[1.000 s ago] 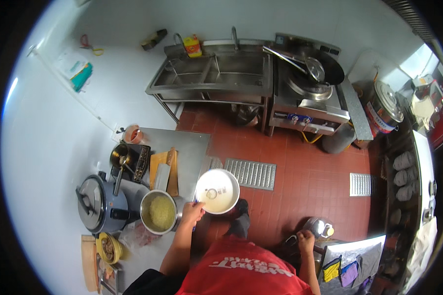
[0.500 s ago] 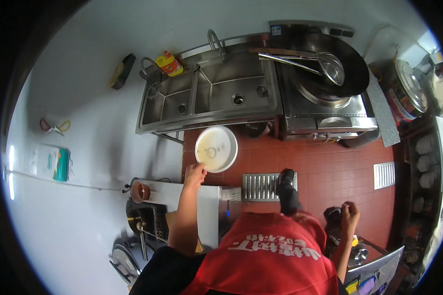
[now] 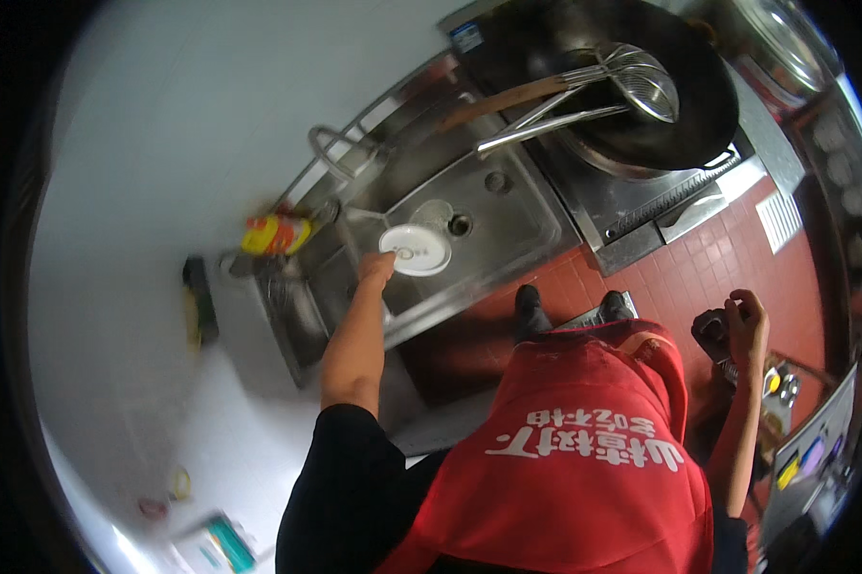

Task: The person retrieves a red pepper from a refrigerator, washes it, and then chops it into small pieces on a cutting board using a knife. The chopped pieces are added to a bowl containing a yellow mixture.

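My left hand [image 3: 377,268] is closed on the rim of a round white bowl [image 3: 418,251], held over the large basin of a steel double sink [image 3: 508,206]. The bowl is tilted, and its white surface with a small printed mark shows. In the basin beside the drain, a pale patch of liquid [image 3: 434,214] spreads. My right hand [image 3: 748,320] hangs out to the right with curled fingers. Right against it is a dark object [image 3: 711,335]; whether the fingers grip it cannot be made out.
A large black wok [image 3: 680,57] sits on the stove right of the sink, with a wire strainer [image 3: 649,88] across it. Behind the sink rise a curved faucet [image 3: 331,158] and a yellow-and-red bottle [image 3: 274,234]. My shoes [image 3: 531,311] are on red floor tiles.
My left hand has carried the bowl from above the floor to over the sink basin and tipped it. Liquid now shows in the basin. I have stepped nearer the sink, and the view has turned.
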`<action>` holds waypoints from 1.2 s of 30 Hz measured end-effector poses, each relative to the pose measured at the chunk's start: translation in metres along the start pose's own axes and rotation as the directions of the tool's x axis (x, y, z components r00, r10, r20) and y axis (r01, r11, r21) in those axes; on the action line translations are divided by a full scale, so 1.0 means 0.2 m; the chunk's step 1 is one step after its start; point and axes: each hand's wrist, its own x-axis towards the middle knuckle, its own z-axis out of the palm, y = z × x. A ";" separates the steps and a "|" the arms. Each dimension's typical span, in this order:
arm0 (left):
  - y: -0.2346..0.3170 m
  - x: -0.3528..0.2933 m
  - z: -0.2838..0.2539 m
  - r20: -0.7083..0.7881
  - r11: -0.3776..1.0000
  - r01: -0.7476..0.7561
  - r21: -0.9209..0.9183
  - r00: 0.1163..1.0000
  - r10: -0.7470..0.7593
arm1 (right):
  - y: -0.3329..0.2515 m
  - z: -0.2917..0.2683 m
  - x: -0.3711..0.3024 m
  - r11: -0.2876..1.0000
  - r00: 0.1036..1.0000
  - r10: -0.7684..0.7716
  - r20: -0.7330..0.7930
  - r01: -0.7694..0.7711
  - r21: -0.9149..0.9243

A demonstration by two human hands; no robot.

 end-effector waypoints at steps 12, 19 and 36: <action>0.47 0.35 -0.08 0.285 0.382 -0.374 0.845 0.920 0.270 | -0.15 0.27 -0.76 0.942 0.918 0.335 -0.214 -0.317 0.115; 0.09 0.54 -0.04 0.271 0.815 -0.361 0.453 0.927 0.260 | -0.53 0.83 -0.45 0.748 0.899 0.406 0.166 -0.431 0.505; 0.07 -0.15 -0.22 0.192 0.922 -0.374 -0.096 0.902 0.386 | -1.49 2.48 -0.18 0.754 0.606 -0.629 0.487 0.323 0.572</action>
